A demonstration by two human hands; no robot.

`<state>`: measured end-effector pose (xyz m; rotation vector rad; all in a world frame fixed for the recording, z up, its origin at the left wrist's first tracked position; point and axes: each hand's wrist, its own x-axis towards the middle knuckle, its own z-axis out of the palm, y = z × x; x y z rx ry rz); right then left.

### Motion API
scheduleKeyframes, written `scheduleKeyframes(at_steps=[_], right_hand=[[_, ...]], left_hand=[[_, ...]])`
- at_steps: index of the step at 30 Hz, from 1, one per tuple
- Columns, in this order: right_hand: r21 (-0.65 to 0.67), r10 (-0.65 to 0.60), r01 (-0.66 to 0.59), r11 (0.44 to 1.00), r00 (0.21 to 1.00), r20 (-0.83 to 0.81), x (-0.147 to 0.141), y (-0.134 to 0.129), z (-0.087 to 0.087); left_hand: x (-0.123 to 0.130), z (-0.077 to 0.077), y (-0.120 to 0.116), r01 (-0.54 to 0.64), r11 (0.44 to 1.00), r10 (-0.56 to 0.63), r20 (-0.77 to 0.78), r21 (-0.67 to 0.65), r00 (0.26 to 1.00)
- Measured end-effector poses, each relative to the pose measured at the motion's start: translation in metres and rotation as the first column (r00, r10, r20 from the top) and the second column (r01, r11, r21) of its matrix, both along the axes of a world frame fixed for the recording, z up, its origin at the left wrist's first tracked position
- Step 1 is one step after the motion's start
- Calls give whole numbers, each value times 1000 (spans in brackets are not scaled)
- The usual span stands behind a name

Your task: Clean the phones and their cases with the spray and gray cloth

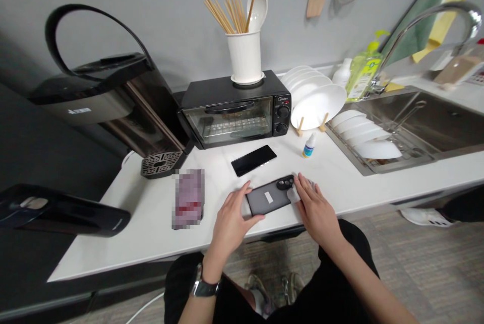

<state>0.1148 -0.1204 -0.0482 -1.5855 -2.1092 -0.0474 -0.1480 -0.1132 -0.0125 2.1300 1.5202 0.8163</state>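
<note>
A grey phone case point(268, 196) with a black rim, a dark camera area and a small white label lies back up near the counter's front edge. I cannot tell whether a phone is inside. My left hand point(233, 213) grips its left end, thumb along the near edge and fingers at the far corner. At the camera end, my right hand point(315, 208) presses a pale grey cloth point(293, 194), fingers close together and partly covering it. Just beyond lies a phone point(254, 160), its black screen up. A small white-capped bottle point(309, 145) stands to the right.
A toaster oven point(234, 117) bears a white utensil holder point(245, 56). The water dispenser point(113, 107) and a pixelated purple item point(189, 198) are on the left. Plates point(318, 101) stand in a rack beside the sink point(434, 122), where bowls point(359, 130) lean. Another person's shoe point(425, 216) shows at right.
</note>
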Motion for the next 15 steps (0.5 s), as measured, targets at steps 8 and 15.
scheduleKeyframes(at_steps=[8, 15], right_hand=[[-62, 95, -97, 993, 995, -40, -96, 14, 19], [-42, 254, -255, 966, 967, -30, -48, 7, 20]], left_hand=[[-3, -5, 0, 2, 998, 0, -34, 60, 999], [-2, -5, 0, 5, 999, -4, -23, 47, 1000]])
